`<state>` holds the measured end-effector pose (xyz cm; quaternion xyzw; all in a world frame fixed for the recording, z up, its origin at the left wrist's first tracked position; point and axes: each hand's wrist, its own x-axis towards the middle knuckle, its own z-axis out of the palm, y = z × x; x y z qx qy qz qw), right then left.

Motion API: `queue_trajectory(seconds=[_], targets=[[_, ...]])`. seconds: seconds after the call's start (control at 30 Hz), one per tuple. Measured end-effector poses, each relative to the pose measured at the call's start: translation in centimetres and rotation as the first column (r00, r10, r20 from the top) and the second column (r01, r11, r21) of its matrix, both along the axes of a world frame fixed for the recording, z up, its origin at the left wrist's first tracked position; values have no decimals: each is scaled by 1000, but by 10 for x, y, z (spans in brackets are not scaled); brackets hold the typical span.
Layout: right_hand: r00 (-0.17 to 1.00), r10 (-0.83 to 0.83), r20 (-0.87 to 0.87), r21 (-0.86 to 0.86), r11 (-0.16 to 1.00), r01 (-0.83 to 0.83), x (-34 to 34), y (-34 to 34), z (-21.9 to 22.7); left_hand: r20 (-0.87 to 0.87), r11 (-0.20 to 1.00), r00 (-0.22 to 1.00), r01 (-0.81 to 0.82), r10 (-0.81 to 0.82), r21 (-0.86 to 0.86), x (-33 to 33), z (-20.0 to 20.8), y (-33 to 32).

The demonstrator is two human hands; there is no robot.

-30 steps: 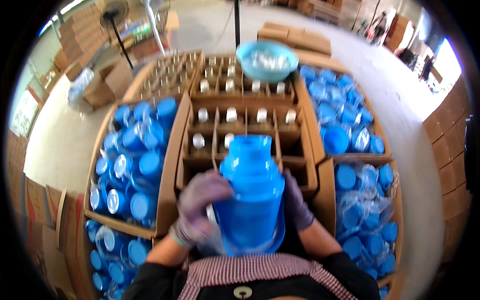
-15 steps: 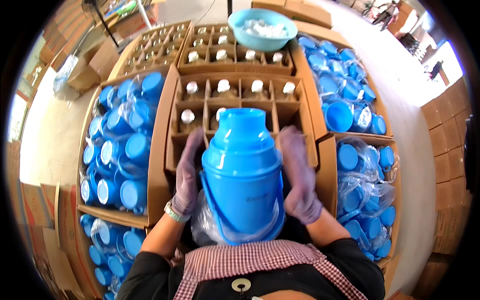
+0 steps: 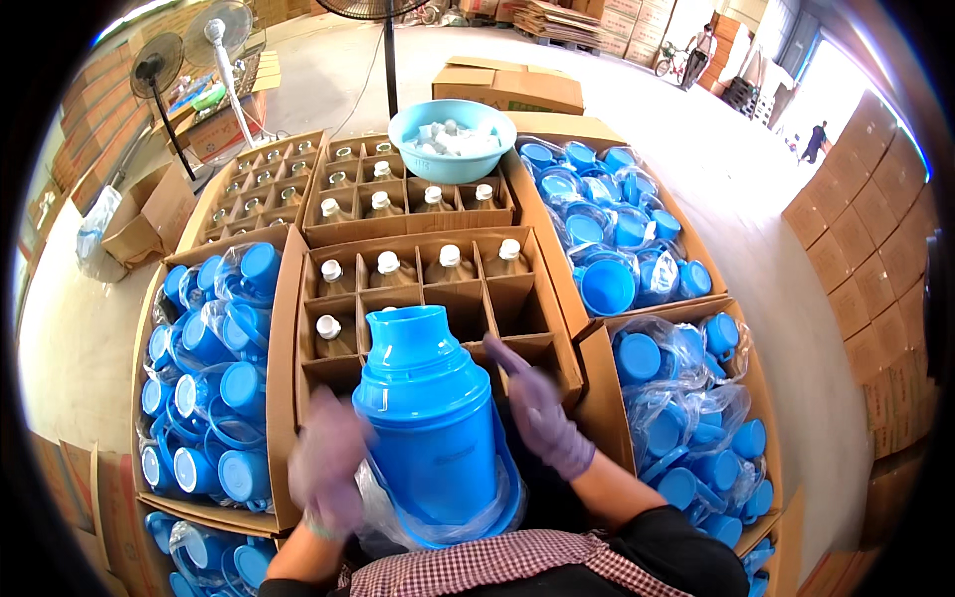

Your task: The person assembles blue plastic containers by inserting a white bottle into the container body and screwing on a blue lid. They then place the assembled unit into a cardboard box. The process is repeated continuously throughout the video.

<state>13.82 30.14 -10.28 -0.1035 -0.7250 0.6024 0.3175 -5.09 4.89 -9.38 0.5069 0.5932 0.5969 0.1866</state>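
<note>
A blue plastic thermos flask casing (image 3: 428,438) with a spouted neck stands slightly tilted against my front, its mouth toward the divided carton. Clear plastic film (image 3: 378,507) bunches around its lower part, and its handle hangs down. To the left of the casing is my left hand (image 3: 330,463) in a purple glove, smeared by motion, so its fingers do not show clearly. On the other side my right hand (image 3: 542,413), also gloved, is open, fingers stretched toward the carton, apart from the casing. Glass flask liners with white caps (image 3: 450,257) stand in the carton's cells (image 3: 438,237).
Cartons of blue casings in clear film stand at left (image 3: 288,398) and right (image 3: 587,398). Behind are more divided cartons and a light-blue basin (image 3: 453,169) of white pieces. Standing fans (image 3: 221,60) are at the back left. Stacked boxes (image 3: 865,259) line the right; people stand far off.
My view has tilted up and shifted right, showing more of the back. My left hand has moved lower along the casing. My right hand stays to the casing's right, fingers now pointing up and left.
</note>
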Motion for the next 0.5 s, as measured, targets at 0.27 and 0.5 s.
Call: queue_trajectory(seconds=[0.27, 0.5], targets=[[906, -144, 399, 18, 989, 149, 12, 46, -43, -141, 774, 930, 361, -339, 521, -26, 47, 37], [1000, 14, -26, 169, 986, -10, -19, 0, 26, 364, 997, 929, 78, -69, -8, -70, 21, 131]])
